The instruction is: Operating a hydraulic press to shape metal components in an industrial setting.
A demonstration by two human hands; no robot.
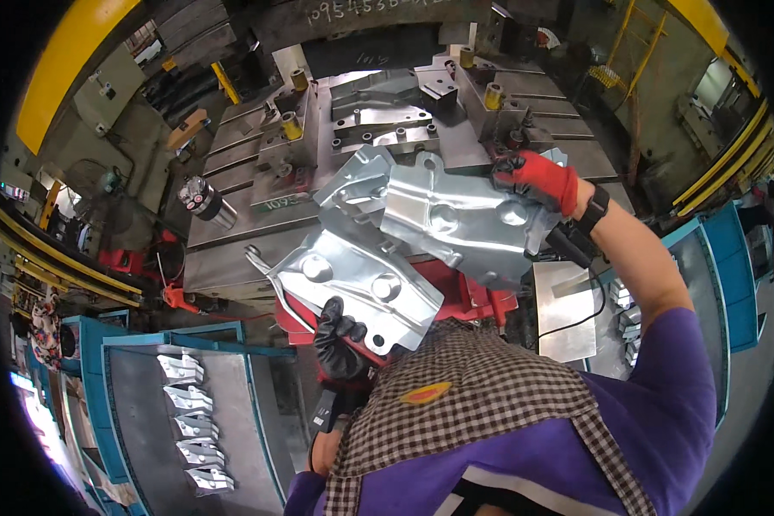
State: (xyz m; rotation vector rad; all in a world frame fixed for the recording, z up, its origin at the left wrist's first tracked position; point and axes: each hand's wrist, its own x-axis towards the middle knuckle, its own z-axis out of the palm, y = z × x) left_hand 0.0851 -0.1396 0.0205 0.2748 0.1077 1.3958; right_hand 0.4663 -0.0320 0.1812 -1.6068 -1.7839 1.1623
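Note:
My left hand (339, 346), in a black-and-red glove, is closed on the lower edge of a shiny stamped metal part (350, 279) with two round bosses and a bent arm at its left end. My right hand (537, 181), gloved the same way, grips the upper right edge of a second stamped metal part (456, 206), held tilted. The two parts overlap or nearly touch in the middle; I cannot tell which. Behind them shows another bent piece of sheet metal (353, 185), partly covered, so whether it is separate cannot be made out.
Ahead stands a press die (383, 116) on a slotted bed (224, 181), with yellow-topped posts around it. A steel tumbler (208, 203) stands on the bed's left. Several stamped parts (199, 426) lie in a row on a blue-edged table (142, 378). More parts lie at the right.

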